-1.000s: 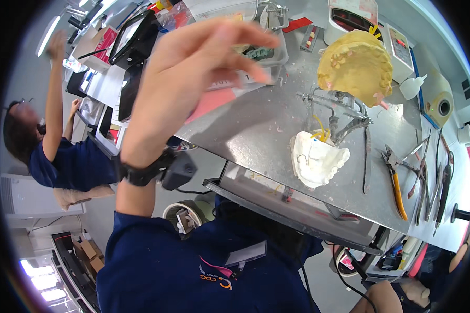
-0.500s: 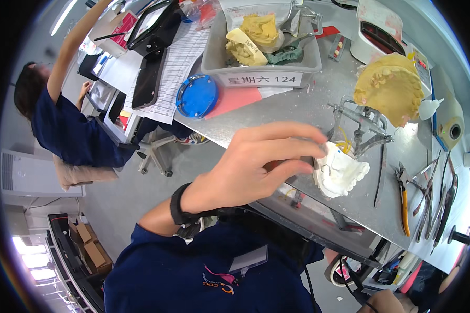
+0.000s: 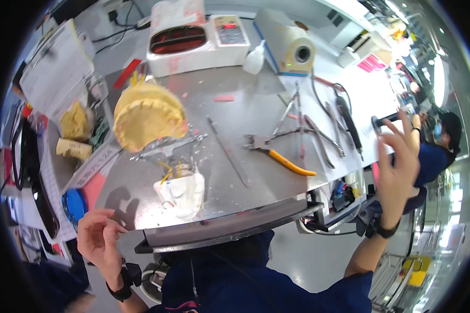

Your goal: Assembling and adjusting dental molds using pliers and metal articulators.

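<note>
My left hand (image 3: pixel 100 242) hovers by the table's front left edge, its fingers loosely bent and holding nothing. Nearest to it is a white plaster dental cast (image 3: pixel 181 195) with yellow bands. A metal articulator (image 3: pixel 167 148) joins this cast to a yellow plaster dental cast (image 3: pixel 149 112), tipped back and showing its tooth arch. Off to the right, my right hand (image 3: pixel 399 169) is raised with its fingers apart. Its fingertips overlap a black knobbed object (image 3: pixel 379 123); whether they touch it I cannot tell.
Orange-handled pliers (image 3: pixel 290 163), a thin metal tool (image 3: pixel 228 151) and a black-handled tool (image 3: pixel 348 122) lie about. Behind stand a white device (image 3: pixel 180 62) and a cream machine (image 3: pixel 287 44). A grey bin (image 3: pixel 91 167) holds more casts. A co-worker (image 3: pixel 444 141) is at far right.
My view has swung to the right. The left hand has moved away from the white cast to the table's edge. My right hand has come into view on the right.
</note>
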A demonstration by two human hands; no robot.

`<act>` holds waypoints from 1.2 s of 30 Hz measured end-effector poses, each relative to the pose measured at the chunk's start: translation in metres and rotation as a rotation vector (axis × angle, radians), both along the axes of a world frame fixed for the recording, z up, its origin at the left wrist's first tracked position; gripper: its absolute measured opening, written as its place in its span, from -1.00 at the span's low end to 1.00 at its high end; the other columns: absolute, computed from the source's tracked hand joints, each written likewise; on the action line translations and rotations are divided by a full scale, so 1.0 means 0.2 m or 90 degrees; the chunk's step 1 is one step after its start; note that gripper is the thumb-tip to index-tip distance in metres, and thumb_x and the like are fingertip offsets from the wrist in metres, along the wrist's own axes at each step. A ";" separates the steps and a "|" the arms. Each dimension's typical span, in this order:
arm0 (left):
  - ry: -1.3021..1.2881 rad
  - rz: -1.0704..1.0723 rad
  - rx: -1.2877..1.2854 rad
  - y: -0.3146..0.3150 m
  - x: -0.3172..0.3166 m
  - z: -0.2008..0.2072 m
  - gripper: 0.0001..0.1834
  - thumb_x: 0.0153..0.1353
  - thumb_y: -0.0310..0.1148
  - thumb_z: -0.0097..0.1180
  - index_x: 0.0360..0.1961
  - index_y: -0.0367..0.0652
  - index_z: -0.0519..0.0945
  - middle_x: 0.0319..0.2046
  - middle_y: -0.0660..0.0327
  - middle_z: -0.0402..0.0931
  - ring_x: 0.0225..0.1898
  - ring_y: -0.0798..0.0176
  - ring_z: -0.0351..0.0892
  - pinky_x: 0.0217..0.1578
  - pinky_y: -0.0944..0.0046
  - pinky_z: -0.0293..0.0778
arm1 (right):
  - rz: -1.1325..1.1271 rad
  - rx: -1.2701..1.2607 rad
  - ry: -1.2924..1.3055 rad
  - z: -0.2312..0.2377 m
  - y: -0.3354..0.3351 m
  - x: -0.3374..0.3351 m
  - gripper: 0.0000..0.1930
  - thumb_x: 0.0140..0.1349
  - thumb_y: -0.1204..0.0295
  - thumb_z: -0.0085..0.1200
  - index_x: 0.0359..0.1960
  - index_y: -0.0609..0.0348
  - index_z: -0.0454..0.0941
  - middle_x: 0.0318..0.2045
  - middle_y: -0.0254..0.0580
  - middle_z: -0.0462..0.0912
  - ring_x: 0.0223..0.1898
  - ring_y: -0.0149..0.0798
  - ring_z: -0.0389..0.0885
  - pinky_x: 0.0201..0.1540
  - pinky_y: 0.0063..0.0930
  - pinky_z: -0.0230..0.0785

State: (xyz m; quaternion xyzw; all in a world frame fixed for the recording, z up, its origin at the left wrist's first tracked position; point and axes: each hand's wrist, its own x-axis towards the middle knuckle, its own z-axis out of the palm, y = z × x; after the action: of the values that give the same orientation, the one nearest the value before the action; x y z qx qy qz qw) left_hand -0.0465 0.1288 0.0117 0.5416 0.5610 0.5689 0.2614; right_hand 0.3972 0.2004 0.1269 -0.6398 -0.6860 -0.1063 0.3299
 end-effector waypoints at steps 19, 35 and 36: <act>-0.076 -0.043 0.032 0.04 -0.09 -0.08 -0.61 0.43 -0.29 -0.10 -0.56 -0.24 0.46 -0.57 0.20 0.51 -0.65 0.46 0.38 -0.65 0.48 0.22 | 0.307 -0.312 -0.093 -0.14 0.26 -0.38 -0.70 0.08 0.49 0.21 -0.15 0.35 0.52 -0.11 0.13 0.52 -0.06 0.15 0.50 0.02 -0.19 0.36; -0.014 -0.004 0.129 0.04 0.01 -0.09 -0.89 0.15 -0.50 0.14 -0.48 -0.30 0.53 -0.66 0.08 0.43 -0.58 0.14 0.47 -0.52 0.20 0.32 | 0.432 -0.310 -0.463 -0.15 0.28 -0.38 -0.54 0.01 0.31 0.23 -0.09 0.34 0.45 -0.24 0.19 0.53 -0.11 0.19 0.47 -0.05 -0.03 0.32; -0.017 0.001 0.132 0.06 0.01 -0.09 -0.89 0.15 -0.50 0.14 -0.48 -0.30 0.53 -0.66 0.08 0.43 -0.58 0.14 0.47 -0.52 0.20 0.32 | 0.434 -0.308 -0.468 -0.21 0.38 -0.34 -0.54 0.01 0.31 0.23 -0.09 0.34 0.45 -0.24 0.19 0.53 -0.11 0.19 0.47 -0.05 -0.03 0.32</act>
State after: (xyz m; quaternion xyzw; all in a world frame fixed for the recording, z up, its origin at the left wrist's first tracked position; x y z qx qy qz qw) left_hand -0.0453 0.1401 -0.0073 0.5576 0.4961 0.6312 0.2113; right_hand 0.3285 0.2755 0.0854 -0.3600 -0.9289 -0.0496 -0.0718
